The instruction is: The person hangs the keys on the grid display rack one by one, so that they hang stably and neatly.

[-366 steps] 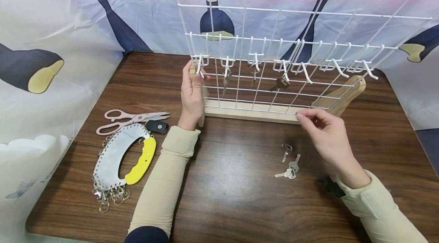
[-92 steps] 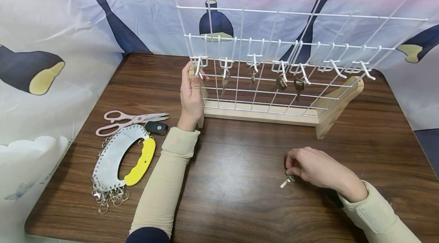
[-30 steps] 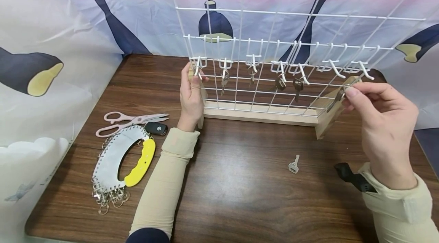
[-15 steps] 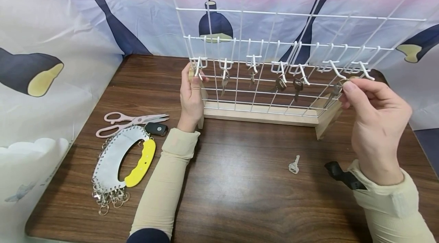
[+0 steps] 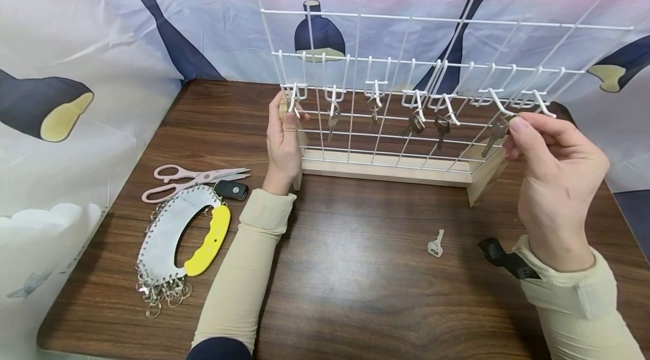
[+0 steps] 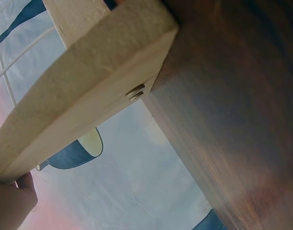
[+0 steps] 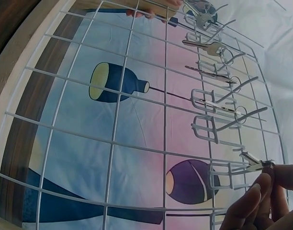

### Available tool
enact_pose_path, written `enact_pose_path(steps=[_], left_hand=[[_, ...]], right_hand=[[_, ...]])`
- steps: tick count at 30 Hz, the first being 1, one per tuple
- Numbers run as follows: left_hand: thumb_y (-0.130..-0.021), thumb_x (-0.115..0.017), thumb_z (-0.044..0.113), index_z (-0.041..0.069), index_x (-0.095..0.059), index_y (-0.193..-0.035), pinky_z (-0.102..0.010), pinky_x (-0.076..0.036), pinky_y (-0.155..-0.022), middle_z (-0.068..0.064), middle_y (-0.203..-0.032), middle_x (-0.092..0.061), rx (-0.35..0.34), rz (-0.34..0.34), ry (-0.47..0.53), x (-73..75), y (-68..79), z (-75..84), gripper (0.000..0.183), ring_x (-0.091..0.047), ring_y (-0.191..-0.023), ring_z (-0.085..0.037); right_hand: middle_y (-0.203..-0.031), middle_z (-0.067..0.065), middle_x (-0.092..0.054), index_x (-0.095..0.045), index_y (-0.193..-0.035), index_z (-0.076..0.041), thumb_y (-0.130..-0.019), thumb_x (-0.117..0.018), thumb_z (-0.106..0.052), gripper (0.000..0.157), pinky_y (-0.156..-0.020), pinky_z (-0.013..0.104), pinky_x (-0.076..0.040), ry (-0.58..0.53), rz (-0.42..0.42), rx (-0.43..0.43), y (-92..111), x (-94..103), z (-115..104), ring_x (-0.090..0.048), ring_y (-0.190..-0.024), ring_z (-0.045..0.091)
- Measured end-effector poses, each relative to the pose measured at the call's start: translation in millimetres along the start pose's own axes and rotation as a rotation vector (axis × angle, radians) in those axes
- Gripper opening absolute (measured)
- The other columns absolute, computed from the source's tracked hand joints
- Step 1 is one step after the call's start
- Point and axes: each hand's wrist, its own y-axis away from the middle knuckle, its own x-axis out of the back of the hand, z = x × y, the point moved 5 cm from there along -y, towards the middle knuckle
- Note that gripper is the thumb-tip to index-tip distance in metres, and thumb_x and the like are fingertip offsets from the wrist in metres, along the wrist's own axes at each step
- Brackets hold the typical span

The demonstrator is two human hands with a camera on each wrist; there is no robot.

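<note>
My left hand (image 5: 284, 145) grips the left wooden upright (image 6: 89, 91) of a white wire rack with a wooden base bar (image 5: 386, 172). My right hand (image 5: 558, 179) pinches a key (image 5: 495, 135) by its ring between thumb and forefinger, right at the tip of the sixth white hook (image 5: 493, 101) from the left. In the right wrist view this key (image 7: 252, 160) sticks out from the fingertips beside the hook. Keys hang by rings from the five hooks to the left, among them a dark-headed key (image 5: 442, 124). One loose silver key (image 5: 435, 247) lies on the table.
On the left of the brown table (image 5: 345, 292) lie pink-handled scissors (image 5: 193, 176), a black car key (image 5: 232, 189) and a curved metal plate (image 5: 159, 236) with a yellow handle and several rings. The rightmost hook (image 5: 538, 101) bears no key. A patterned curtain hangs behind.
Twelve seconds ago three loose keys lay on the table; now one does. The fifth hook has gained a key. My right hand has brought another key up and leftward to the sixth hook.
</note>
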Motion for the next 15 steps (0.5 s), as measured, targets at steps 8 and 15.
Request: enact_pose_path(steps=[8, 15], left_hand=[[-0.099, -0.039, 0.048, -0.009, -0.038, -0.133, -0.033, -0.050, -0.083, -0.006, -0.097, -0.051, -0.002, -0.005, 0.010, -0.3, -0.5, 1.1, 0.067, -0.054, -0.087, -0.031], [-0.099, -0.039, 0.048, -0.009, -0.038, -0.134, -0.034, -0.050, -0.084, -0.005, -0.097, -0.051, 0.003, -0.007, 0.013, -0.4, -0.1, 1.1, 0.067, -0.054, -0.087, -0.033]], right_hand=[[-0.072, 0.023, -0.063, -0.057, -0.094, 0.030, -0.075, -0.071, 0.020, 0.025, -0.049, 0.023, -0.049, -0.007, 0.021, -0.012, 0.0, -0.5, 1.8, -0.056, -0.054, 0.024], [-0.073, 0.023, -0.063, -0.057, -0.094, 0.030, -0.075, -0.072, 0.020, 0.026, -0.049, 0.023, -0.049, -0.012, 0.014, -0.024, 0.4, -1.2, 3.5, -0.057, -0.054, 0.024]])
